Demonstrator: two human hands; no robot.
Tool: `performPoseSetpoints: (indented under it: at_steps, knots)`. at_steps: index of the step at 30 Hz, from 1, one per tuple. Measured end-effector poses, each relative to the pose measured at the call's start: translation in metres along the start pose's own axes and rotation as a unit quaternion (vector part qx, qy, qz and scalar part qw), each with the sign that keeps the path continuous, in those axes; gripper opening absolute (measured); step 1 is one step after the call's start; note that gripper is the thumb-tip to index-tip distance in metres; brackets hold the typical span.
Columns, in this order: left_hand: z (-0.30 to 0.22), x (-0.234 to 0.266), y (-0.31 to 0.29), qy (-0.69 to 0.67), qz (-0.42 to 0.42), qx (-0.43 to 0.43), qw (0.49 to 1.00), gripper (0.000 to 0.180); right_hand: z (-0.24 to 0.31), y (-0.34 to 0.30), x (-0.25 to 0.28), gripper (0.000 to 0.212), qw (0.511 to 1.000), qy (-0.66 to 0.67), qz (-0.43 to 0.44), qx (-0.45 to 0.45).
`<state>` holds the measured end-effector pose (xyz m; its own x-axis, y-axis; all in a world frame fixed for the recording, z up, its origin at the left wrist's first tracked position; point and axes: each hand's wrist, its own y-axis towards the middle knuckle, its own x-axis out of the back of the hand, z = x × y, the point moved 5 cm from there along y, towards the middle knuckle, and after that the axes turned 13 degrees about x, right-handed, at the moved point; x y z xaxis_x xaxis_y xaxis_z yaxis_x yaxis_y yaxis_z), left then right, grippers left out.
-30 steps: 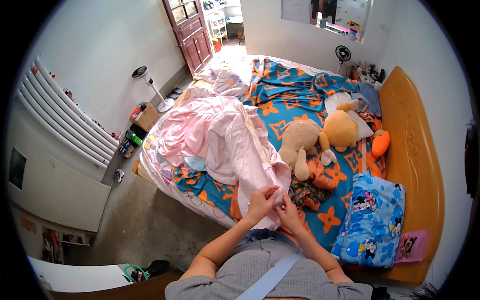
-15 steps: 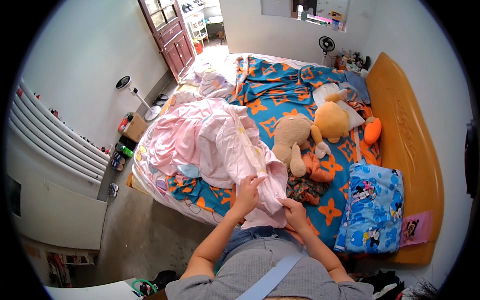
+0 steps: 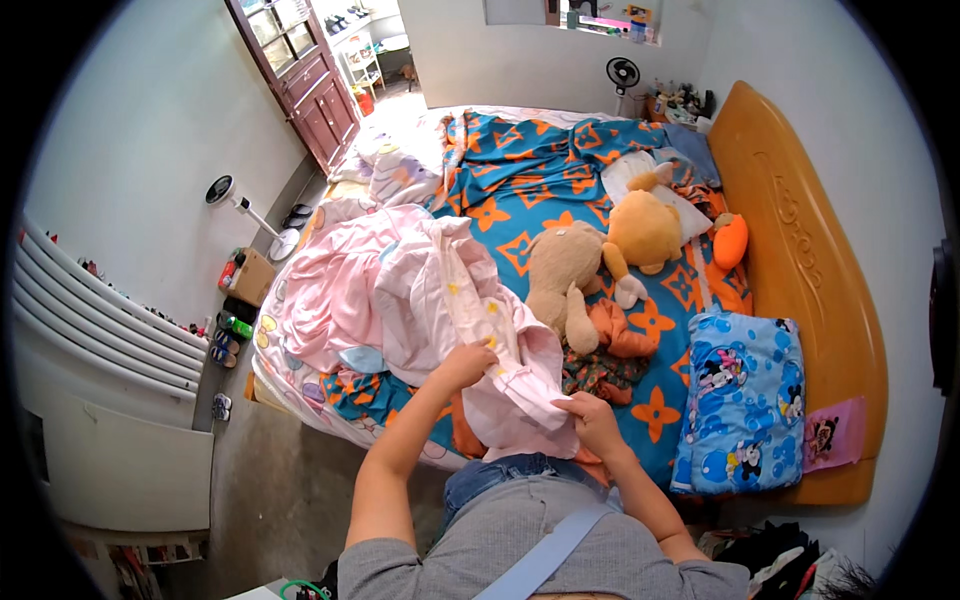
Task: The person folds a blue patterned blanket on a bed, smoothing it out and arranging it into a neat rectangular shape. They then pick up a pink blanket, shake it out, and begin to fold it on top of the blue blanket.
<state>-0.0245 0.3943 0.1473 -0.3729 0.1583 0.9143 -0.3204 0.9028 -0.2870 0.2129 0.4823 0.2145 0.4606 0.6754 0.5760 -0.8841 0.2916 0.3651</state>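
A pink quilt cover (image 3: 420,300) lies bunched over the near left part of the bed, its pale edge strip dotted with yellow shapes. My left hand (image 3: 466,366) is closed on this strip close to my body. My right hand (image 3: 593,420) pinches the near right corner, and the cloth is pulled fairly taut between both hands. Just beyond my right hand are a dark patterned cloth (image 3: 605,378) and an orange cloth (image 3: 620,328). A beige plush toy (image 3: 562,270) lies face down beside the cover.
The bed has a teal and orange sheet (image 3: 515,250) and a wooden headboard (image 3: 800,260) at right. A yellow plush toy (image 3: 645,232), an orange plush (image 3: 730,240) and a blue cartoon pillow (image 3: 740,405) lie near it. A white fan (image 3: 250,210) stands left of the bed.
My left hand has moved slightly left along the strip and its fingers have closed on it. The strip now stretches straighter toward my right hand. The whole view has shifted a little.
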Motion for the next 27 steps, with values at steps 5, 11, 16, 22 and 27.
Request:
performPoseSetpoints:
  at_steps: [5, 11, 16, 22, 27]
  knots:
    - [0.020, -0.009, 0.018, -0.139, -0.077, -0.033, 0.987, 0.025, -0.021, 0.013, 0.024, 0.035, 0.998, 0.028, -0.059, -0.001]
    - [-0.002, 0.041, 0.055, -0.183, -0.101, -0.010, 0.978, 0.026, -0.056, 0.035, 0.065, 0.032, 0.993, -0.043, -0.114, 0.000]
    - [-0.035, 0.071, 0.112, -0.194, -0.168, -0.064, 0.964, 0.024, -0.098, 0.056, 0.120, 0.031, 0.974, -0.128, -0.182, 0.028]
    - [-0.085, 0.132, 0.167, -0.212, -0.217, -0.108, 0.947, 0.030, -0.119, 0.088, 0.188, 0.032, 0.943, -0.230, -0.236, 0.044]
    - [-0.106, 0.156, 0.213, -0.201, -0.271, -0.147, 0.930, 0.029, -0.145, 0.105, 0.223, 0.036, 0.911, -0.329, -0.238, 0.066]
